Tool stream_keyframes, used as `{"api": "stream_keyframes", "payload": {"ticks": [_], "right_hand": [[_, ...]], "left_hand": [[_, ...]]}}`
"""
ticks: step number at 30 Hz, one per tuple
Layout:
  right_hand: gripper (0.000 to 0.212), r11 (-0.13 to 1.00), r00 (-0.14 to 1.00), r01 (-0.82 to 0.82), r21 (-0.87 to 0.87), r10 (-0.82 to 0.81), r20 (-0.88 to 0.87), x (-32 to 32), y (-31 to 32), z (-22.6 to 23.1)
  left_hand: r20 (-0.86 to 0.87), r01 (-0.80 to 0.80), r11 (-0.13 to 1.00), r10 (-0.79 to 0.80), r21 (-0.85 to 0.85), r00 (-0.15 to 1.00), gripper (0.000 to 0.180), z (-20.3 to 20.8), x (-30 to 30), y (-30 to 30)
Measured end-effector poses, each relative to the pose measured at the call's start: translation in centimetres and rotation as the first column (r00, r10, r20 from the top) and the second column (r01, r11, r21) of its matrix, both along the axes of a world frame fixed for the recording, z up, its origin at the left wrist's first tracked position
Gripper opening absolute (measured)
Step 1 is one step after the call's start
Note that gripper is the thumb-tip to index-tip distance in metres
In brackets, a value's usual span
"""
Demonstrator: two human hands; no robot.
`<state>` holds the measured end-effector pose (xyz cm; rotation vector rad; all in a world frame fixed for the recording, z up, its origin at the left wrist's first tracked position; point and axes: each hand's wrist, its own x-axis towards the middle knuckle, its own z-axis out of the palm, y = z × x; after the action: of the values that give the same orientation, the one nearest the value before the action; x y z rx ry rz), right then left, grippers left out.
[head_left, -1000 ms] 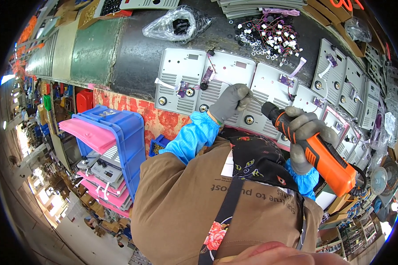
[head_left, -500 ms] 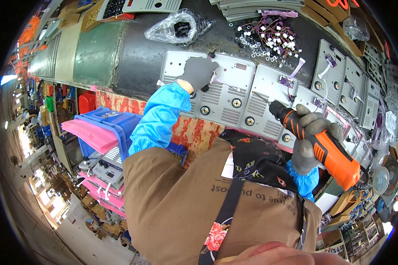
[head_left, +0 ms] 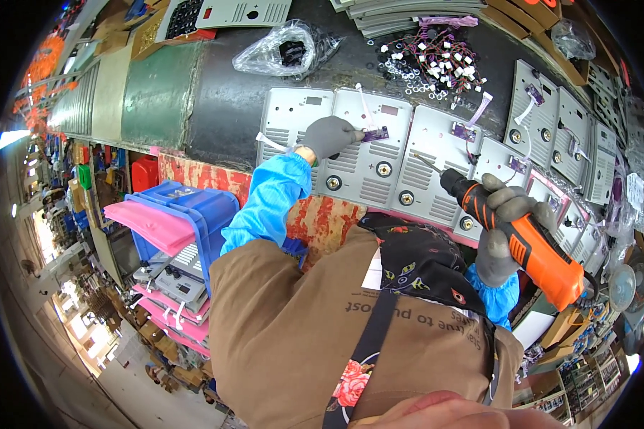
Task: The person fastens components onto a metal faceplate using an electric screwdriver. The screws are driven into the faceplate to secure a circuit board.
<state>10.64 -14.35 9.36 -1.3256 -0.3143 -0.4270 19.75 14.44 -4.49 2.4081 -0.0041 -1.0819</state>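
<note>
My left hand (head_left: 329, 137), in a grey glove, pinches the edge of a small purple circuit board (head_left: 378, 134) with a white cable. The board lies over the second grey metal front panel (head_left: 399, 143) from the left, above its vent slots. In my gloved right hand (head_left: 495, 254) is an orange and black power screwdriver (head_left: 551, 264), held by its grip. Its thin bit (head_left: 427, 163) points up and left over the neighbouring panel (head_left: 431, 129), apparently above the surface. A similar purple board (head_left: 464, 131) sits on that panel.
Several more grey panels (head_left: 537, 100) lie at the right. Behind the row are a pile of wired white connectors (head_left: 447, 61), scattered nuts (head_left: 418, 87) and a clear plastic bag (head_left: 265, 51). A blue crate (head_left: 222, 207) with pink sheets (head_left: 150, 225) stands at my left.
My left hand has moved down and slightly right from the panel's upper part, and the purple board now shows at its fingertips. The screwdriver stays almost in place.
</note>
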Motion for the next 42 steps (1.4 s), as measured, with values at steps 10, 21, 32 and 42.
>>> {"api": "stream_keyframes", "payload": {"ticks": [10,21,32,42], "right_hand": [[0.065,1.0,0.999,-0.013,0.011,0.013,-0.034,0.2,0.4,-0.1],[0.069,0.998,0.994,0.057,-0.016,-0.058,-0.093,1.4,0.6,-0.7],[0.062,0.993,0.983,-0.008,-0.114,-0.013,-0.184,7.3,1.2,-5.1],[0.057,0.979,0.926,-0.079,-0.188,0.002,-0.377,10.0,3.3,-6.3]], "left_hand": [[0.135,0.046,0.981,-0.021,-0.186,0.991,0.036,-1.9,2.4,0.6],[0.295,0.158,0.954,-0.079,-0.254,0.952,0.026,-5.0,-0.1,-1.9],[0.298,-0.209,0.829,0.404,-0.518,0.865,0.025,-5.8,1.8,-3.1],[0.465,-0.069,0.919,0.26,-0.387,0.846,0.023,-6.6,2.6,-3.3]]}}
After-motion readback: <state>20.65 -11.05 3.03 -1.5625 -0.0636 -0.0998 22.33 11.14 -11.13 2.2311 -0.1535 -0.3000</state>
